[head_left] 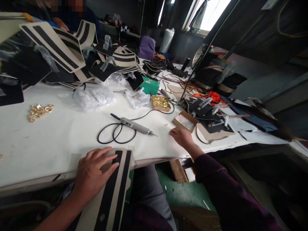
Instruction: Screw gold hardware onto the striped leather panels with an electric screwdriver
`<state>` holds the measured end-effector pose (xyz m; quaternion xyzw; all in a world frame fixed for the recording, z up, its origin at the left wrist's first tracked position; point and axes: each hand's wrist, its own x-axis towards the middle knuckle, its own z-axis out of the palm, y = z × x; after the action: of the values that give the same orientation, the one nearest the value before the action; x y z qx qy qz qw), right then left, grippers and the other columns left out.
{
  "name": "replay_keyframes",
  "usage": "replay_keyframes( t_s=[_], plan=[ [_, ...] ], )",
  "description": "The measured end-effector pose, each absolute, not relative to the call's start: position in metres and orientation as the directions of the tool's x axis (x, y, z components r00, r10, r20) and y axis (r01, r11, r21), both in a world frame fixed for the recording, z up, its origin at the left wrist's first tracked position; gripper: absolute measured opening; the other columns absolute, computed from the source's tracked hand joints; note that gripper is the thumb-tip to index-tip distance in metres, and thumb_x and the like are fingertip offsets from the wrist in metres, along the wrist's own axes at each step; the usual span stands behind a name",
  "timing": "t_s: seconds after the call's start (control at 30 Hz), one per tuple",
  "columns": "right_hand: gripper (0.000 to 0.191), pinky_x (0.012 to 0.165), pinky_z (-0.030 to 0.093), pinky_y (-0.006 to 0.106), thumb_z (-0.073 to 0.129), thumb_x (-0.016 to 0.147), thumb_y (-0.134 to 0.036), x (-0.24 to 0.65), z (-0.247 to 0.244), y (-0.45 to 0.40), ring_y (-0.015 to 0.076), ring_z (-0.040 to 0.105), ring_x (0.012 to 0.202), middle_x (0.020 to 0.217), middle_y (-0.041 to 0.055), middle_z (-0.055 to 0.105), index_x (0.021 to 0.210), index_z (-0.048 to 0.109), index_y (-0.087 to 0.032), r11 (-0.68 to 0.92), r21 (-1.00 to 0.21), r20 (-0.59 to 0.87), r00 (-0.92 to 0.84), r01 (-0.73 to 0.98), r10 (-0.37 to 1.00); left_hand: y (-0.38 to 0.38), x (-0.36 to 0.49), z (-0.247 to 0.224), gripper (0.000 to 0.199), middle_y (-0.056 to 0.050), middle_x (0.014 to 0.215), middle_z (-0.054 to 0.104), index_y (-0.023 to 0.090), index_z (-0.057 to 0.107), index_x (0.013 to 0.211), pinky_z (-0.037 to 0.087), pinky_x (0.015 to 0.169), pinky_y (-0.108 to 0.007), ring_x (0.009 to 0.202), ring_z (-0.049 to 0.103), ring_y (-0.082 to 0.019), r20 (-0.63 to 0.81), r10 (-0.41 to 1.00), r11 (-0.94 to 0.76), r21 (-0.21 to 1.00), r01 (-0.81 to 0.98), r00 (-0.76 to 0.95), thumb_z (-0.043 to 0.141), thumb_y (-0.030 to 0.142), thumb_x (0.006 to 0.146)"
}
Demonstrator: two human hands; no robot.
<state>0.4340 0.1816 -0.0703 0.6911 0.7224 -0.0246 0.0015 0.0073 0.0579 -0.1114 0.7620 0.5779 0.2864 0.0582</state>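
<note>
My left hand (95, 173) lies with fingers spread on a beige panel (113, 189) with black stripes. This panel rests over the table's front edge and slopes down toward my lap. A small round mark shows near its lower end. At the right, my right hand (181, 137) is on the table with its fingers curled together. Whatever they pinch, if anything, is hidden. Just beyond it stands an open cardboard box (184, 121) with small pale contents. A grey pen-shaped electric screwdriver (137, 126) lies between the hands, its thin bit pointing right.
Gold fittings (39, 112) are heaped at the left. A small box of gold pieces (160, 102) stands farther back, near a green box (149, 86). Striped panels (54, 45) pile up at the back left, with a person behind them. Black panels with gold hardware (211, 122) lie right.
</note>
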Motion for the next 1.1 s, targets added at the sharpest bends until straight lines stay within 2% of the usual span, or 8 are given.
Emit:
replay_keyframes(
  t_s=[0.13,0.27,0.57,0.73,0.93,1.0,1.1],
  plan=[
    [0.034,0.07,0.039,0.03,0.049,0.104,-0.035,0.433,-0.07,0.187,0.0232,0.068,0.091,0.107,0.0095,0.077,0.101,0.08,-0.021,0.095,0.059,-0.046,-0.092,0.994,0.995,0.058,0.007,-0.113,0.025,-0.003,0.132,0.075,0.036,0.082,0.107,0.048,0.098,-0.053,0.119,0.064,-0.035,0.371,0.914,-0.322,0.413,0.852,0.166,0.067,0.05,0.094],
    [0.035,0.065,0.034,0.03,0.048,0.104,-0.035,0.434,-0.07,0.192,0.0218,0.066,0.083,0.104,0.0093,0.076,0.097,0.078,-0.021,0.12,0.118,-0.032,-0.117,0.986,0.993,0.057,0.007,-0.112,0.022,-0.002,0.132,0.075,0.037,0.082,0.108,0.049,0.098,-0.053,0.12,0.063,-0.035,0.366,0.918,-0.315,0.427,0.848,0.156,0.07,0.047,0.093],
    [0.038,0.064,0.03,0.033,0.044,0.106,-0.034,0.431,-0.085,0.183,0.0214,0.065,0.088,0.103,0.0112,0.075,0.1,0.078,-0.018,0.085,0.116,0.113,-0.099,0.99,0.989,0.056,0.01,-0.107,0.017,-0.001,0.132,0.075,0.036,0.082,0.106,0.048,0.1,-0.05,0.12,0.063,-0.031,0.361,0.923,-0.3,0.451,0.841,0.135,0.076,0.039,0.091],
    [0.033,0.064,0.034,0.031,0.051,0.102,-0.036,0.438,-0.097,0.184,0.0222,0.067,0.089,0.102,0.0089,0.077,0.1,0.08,-0.021,0.148,0.036,0.215,-0.152,0.988,0.965,0.054,0.014,-0.098,0.016,-0.002,0.132,0.075,0.034,0.082,0.106,0.048,0.098,-0.048,0.12,0.063,-0.03,0.326,0.938,-0.27,0.477,0.837,0.116,0.077,0.036,0.09],
    [0.033,0.068,0.043,0.032,0.054,0.098,-0.037,0.445,-0.099,0.187,0.0255,0.071,0.09,0.107,0.0102,0.08,0.102,0.081,-0.021,0.213,-0.044,0.228,-0.198,0.976,0.953,0.053,0.014,-0.093,0.018,-0.002,0.134,0.075,0.035,0.083,0.106,0.047,0.098,-0.05,0.123,0.062,-0.031,0.29,0.952,-0.236,0.496,0.836,0.097,0.078,0.036,0.089],
    [0.03,0.072,0.047,0.034,0.057,0.094,-0.037,0.44,-0.095,0.186,0.0267,0.073,0.089,0.105,0.0106,0.081,0.099,0.082,-0.02,0.194,-0.129,0.26,-0.155,0.972,0.953,0.053,0.015,-0.092,0.017,-0.002,0.133,0.075,0.034,0.083,0.105,0.048,0.097,-0.05,0.122,0.062,-0.031,0.286,0.954,-0.232,0.503,0.832,0.093,0.078,0.036,0.089],
    [0.028,0.079,0.051,0.036,0.065,0.089,-0.04,0.417,-0.084,0.175,0.0264,0.074,0.085,0.096,0.0097,0.081,0.098,0.082,-0.02,0.127,-0.362,0.277,-0.023,0.923,0.961,0.053,0.015,-0.091,0.018,-0.002,0.133,0.075,0.034,0.083,0.106,0.047,0.097,-0.05,0.122,0.061,-0.031,0.281,0.955,-0.234,0.509,0.828,0.097,0.078,0.036,0.089]
  ],
)
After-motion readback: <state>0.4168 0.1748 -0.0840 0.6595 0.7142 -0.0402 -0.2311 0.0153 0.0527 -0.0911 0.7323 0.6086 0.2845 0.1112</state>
